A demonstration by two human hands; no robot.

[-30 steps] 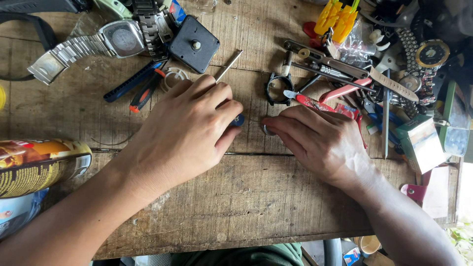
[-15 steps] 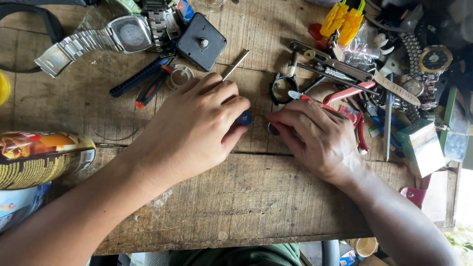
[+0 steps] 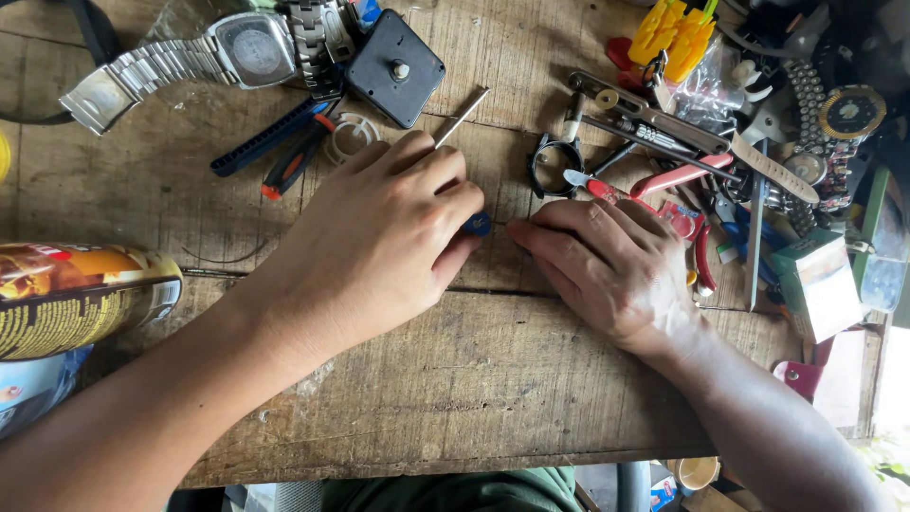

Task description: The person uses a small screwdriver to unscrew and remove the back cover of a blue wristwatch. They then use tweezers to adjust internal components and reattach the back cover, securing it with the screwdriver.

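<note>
My left hand point(image 3: 379, 242) lies knuckles-up on the worn wooden bench point(image 3: 493, 379), closed around a slim tool. The tool's metal shaft point(image 3: 462, 116) sticks out past the fingers and its blue end point(image 3: 479, 225) shows by the thumb. My right hand point(image 3: 616, 265) rests palm-down just to the right, fingers together, with the fingertips almost touching the blue end. Whatever is under those fingertips is hidden.
A steel-band wristwatch point(image 3: 251, 47) and a black square clock movement point(image 3: 395, 68) lie at the back. A printed can point(image 3: 81, 299) lies at the left. Red-handled pliers point(image 3: 678, 175), a black ring holder point(image 3: 555, 166), yellow plastic parts point(image 3: 675, 33) and a small box point(image 3: 815, 284) crowd the right.
Both hands stay close together on the bench with hardly any movement. A small ring seen at my right fingertips earlier is now covered. The view has shifted slightly.
</note>
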